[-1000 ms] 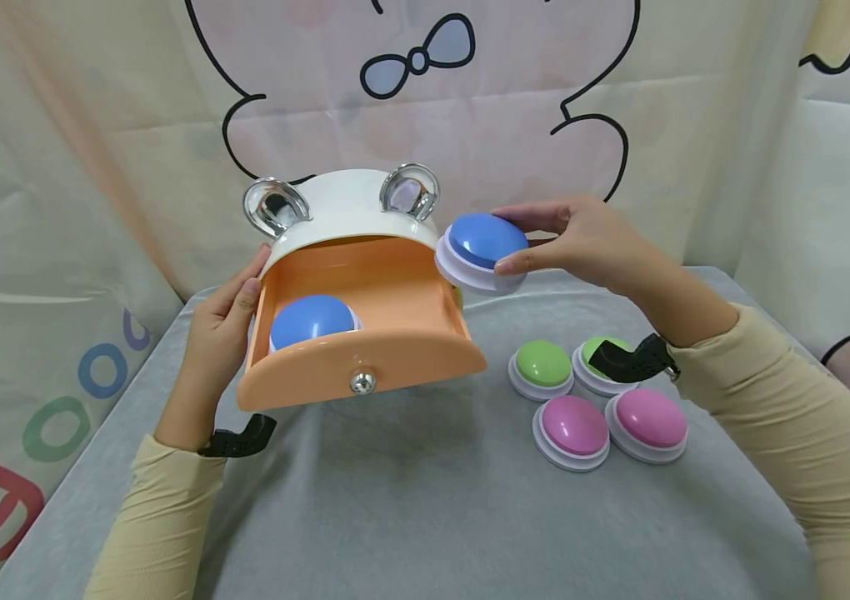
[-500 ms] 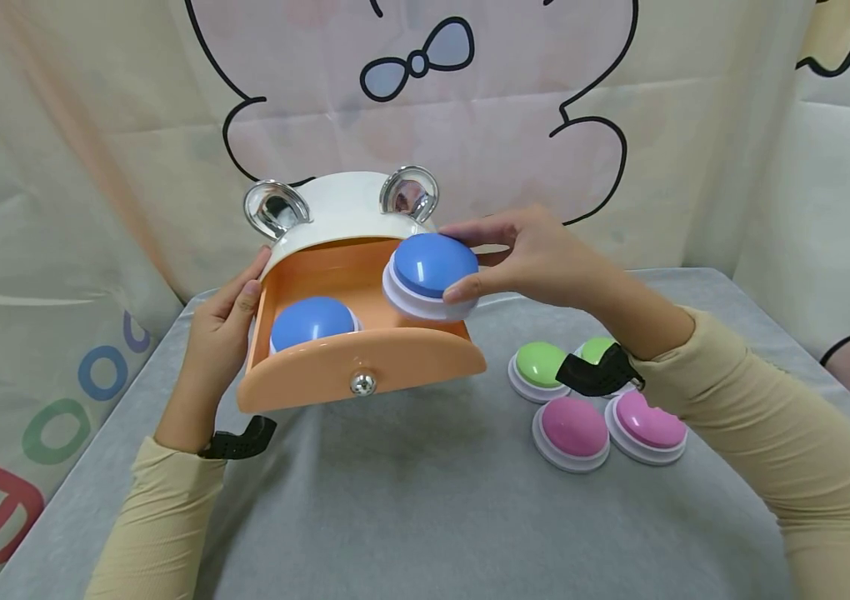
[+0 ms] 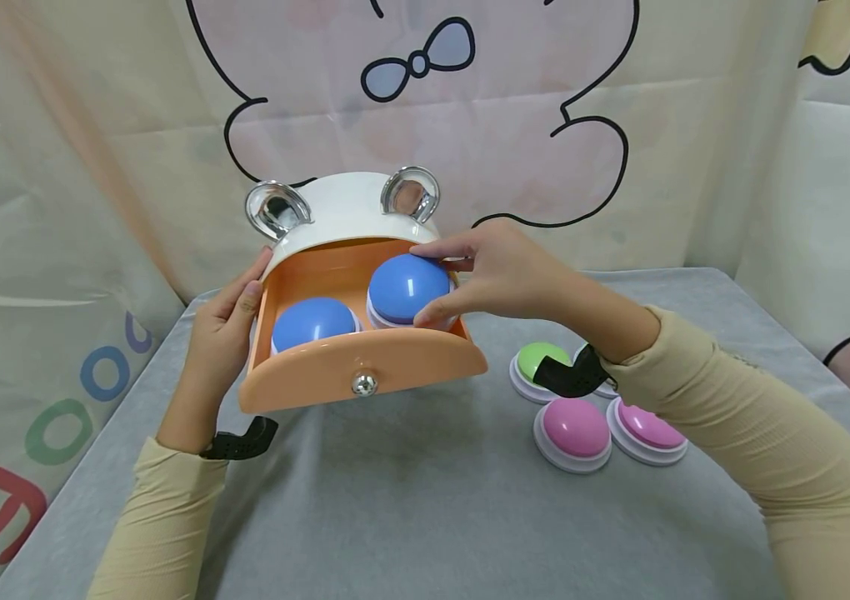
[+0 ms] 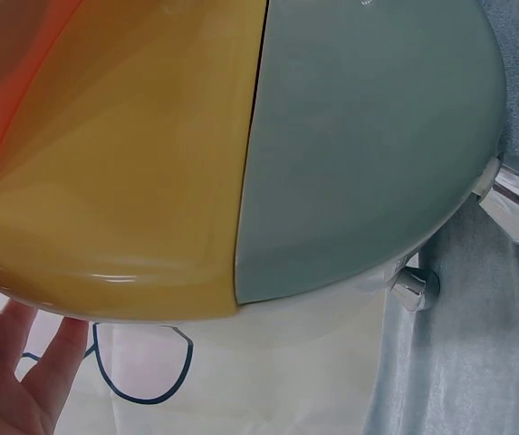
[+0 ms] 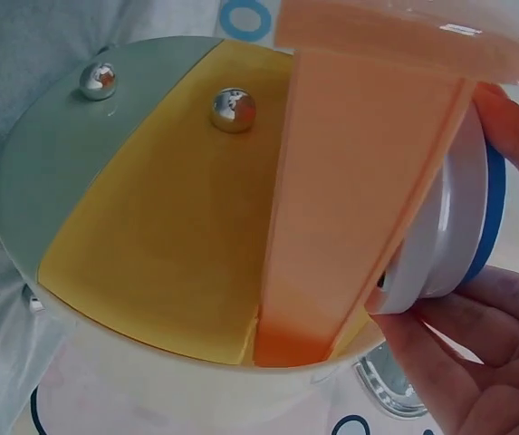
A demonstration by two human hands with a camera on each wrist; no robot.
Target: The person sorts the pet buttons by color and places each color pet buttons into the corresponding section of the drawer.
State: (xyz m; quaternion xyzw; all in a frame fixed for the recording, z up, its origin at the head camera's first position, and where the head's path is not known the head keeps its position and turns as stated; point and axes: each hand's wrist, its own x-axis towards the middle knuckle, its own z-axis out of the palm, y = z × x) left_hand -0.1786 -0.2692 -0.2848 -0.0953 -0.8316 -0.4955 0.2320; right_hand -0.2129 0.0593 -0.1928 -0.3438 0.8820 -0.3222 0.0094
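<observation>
A rounded white drawer cabinet (image 3: 346, 196) with two silver alarm-bell-like ears faces me, its orange drawer (image 3: 410, 364) pulled out. My left hand (image 3: 221, 346) grips the cabinet's left side, thumb at the front edge. One blue button (image 3: 314, 322) with a white base lies in the drawer's left part. At the right end, my right hand (image 3: 511, 279) pinches a second blue button (image 3: 408, 287) by its rim, low inside the drawer's opening. In the right wrist view its white base (image 5: 440, 227) sits close behind the orange drawer wall. Below are yellow (image 5: 164, 217) and green drawers (image 5: 69, 159) with silver knobs.
On the grey table cloth (image 3: 395, 500), right of the cabinet, stand two pink buttons (image 3: 577, 427) and green buttons (image 3: 542, 360), partly hidden by the right wrist's black camera mount (image 3: 571, 373). A printed curtain (image 3: 522, 83) hangs behind the table.
My right hand has moved left and down, bringing the second blue button from beside the cabinet into the orange drawer's right part. My left hand and the cabinet stay put.
</observation>
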